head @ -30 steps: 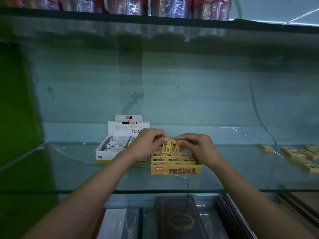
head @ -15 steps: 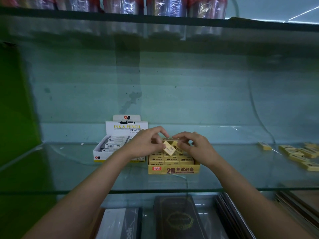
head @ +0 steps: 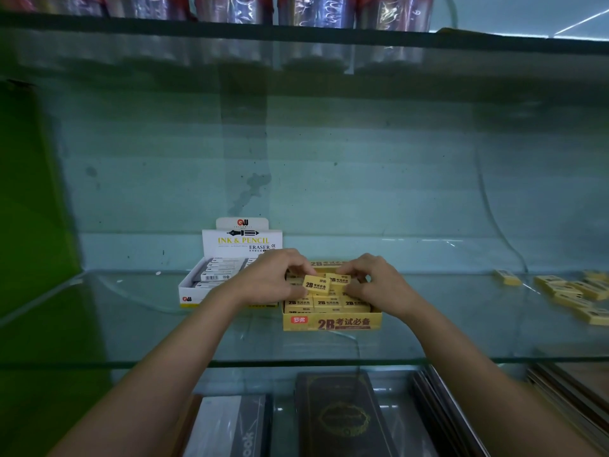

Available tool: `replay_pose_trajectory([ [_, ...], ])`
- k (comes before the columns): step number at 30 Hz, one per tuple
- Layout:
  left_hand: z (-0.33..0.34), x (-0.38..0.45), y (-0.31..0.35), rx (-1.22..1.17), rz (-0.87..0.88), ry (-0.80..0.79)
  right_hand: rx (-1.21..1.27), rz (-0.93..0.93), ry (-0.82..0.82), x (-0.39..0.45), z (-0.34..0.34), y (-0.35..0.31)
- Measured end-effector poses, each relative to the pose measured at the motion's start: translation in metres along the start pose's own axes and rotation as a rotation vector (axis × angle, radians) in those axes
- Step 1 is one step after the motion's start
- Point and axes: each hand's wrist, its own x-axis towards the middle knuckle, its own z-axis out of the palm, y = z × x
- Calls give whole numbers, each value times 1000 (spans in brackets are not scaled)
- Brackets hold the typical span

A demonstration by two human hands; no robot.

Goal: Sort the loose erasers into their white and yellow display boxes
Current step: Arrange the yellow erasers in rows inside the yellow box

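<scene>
Over the yellow box (head: 332, 323) on the glass shelf (head: 131, 328), my left hand (head: 267, 280) pinches one yellow eraser (head: 316, 284), right hand (head: 379, 285) pinches another eraser (head: 339, 279). White box (head: 211, 282) sits just left; loose erasers (head: 573, 291) lie far right.

A glass shelf (head: 99, 328) spans the view. Under its front edge lie a dark book with gold ornament (head: 342, 420) and a grey book (head: 230, 427). Above, wrapped cylinders (head: 316, 9) stand on the upper shelf (head: 164, 28).
</scene>
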Motion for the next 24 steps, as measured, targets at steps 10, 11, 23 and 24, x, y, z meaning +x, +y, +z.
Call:
replay_pose_trajectory([
  [10, 1, 3, -3, 295, -142, 95, 52, -10, -33, 0, 0, 4],
  [11, 1, 3, -3, 320, -157, 101, 49, -13, -38, 0, 0, 4],
  [23, 3, 12, -6, 218, -217, 152, 106, -50, -251, -14, -36, -4],
  [24, 3, 12, -7, 216, -216, 145, 96, -41, -302, -16, -41, -4],
])
